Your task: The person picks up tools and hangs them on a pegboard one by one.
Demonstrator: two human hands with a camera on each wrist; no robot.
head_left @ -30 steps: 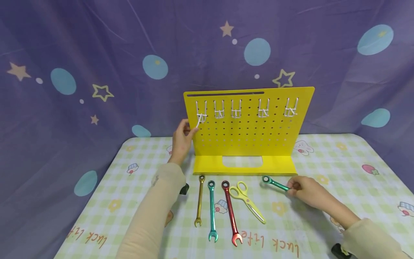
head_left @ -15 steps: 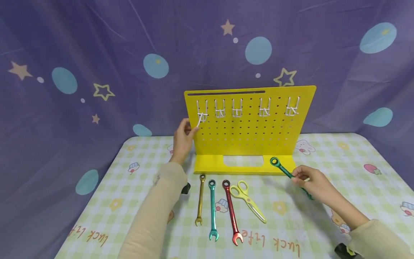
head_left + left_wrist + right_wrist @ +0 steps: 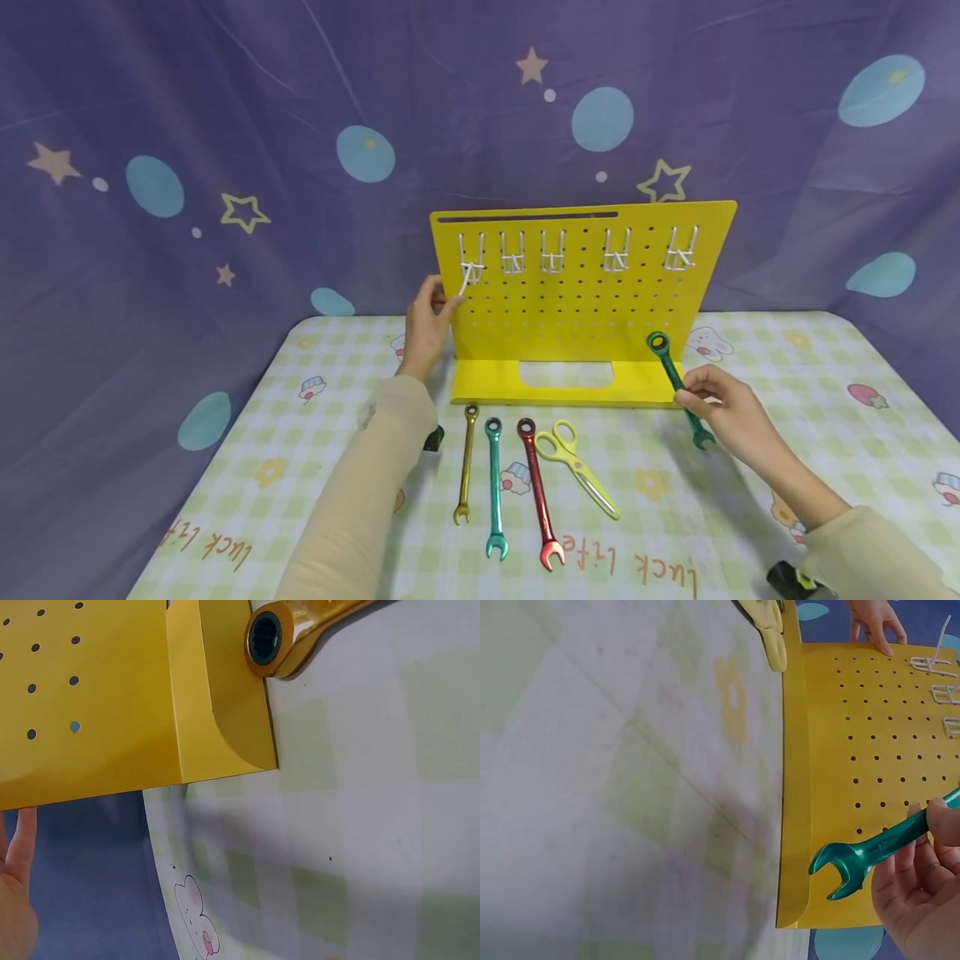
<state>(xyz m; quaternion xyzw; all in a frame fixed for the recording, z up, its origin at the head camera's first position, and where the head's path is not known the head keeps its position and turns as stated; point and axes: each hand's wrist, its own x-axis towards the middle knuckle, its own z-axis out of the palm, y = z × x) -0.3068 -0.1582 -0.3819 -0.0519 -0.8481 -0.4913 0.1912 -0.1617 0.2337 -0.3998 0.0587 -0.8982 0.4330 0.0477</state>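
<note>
My left hand [image 3: 426, 329] grips the left edge of a yellow pegboard [image 3: 570, 329], thumb in front and fingers partly hidden behind. Between the thumb and fingers of my right hand [image 3: 733, 414] is a green combination wrench [image 3: 665, 357], raised in front of the board's lower right part. Its ring end points up toward the board, and its open-ended jaw [image 3: 847, 866] shows below the hand in the right wrist view. White wire hooks [image 3: 617, 252] hang in a row along the upper board; the leftmost hook [image 3: 471, 265] has its prong tilted toward the left hand.
On the checked tablecloth before the board lie a gold wrench [image 3: 466, 471], a teal wrench [image 3: 495, 492], a red wrench [image 3: 538, 487] and yellow scissors [image 3: 581, 471]. A purple patterned curtain [image 3: 247, 100] hangs behind the table.
My right hand has lifted the green wrench off the table toward the board and turned it from nearly sideways to more upright. The left hand stays on the board's edge.
</note>
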